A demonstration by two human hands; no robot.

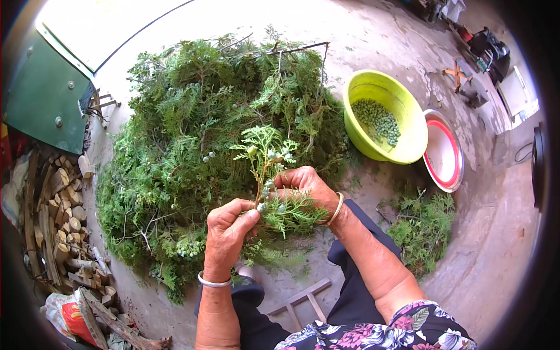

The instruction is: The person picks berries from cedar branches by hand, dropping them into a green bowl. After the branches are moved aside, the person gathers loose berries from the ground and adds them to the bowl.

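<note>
My left hand point(232, 226) is closed, with thumb and fingers pinching the lower stem of a leafy arborvitae sprig point(261, 149) that stands upright. Small blue-green cones point(267, 188) sit along its stem. From the right, my right hand point(305, 189) closes its bent fingers on the sprig beside these cones; whether a cone is between the fingertips is hidden. A big heap of cut arborvitae branches point(198, 128) lies just beyond both hands. To the far right, a yellow-green basin point(411, 125) holds many loose green cones point(376, 121).
A white basin with a red band point(441, 154) leans behind the yellow-green one. Below it lies a smaller pile of sprigs point(426, 227). Split firewood point(67, 216) is stacked at left, near a green panel point(49, 93). A wooden frame point(300, 300) lies between my legs.
</note>
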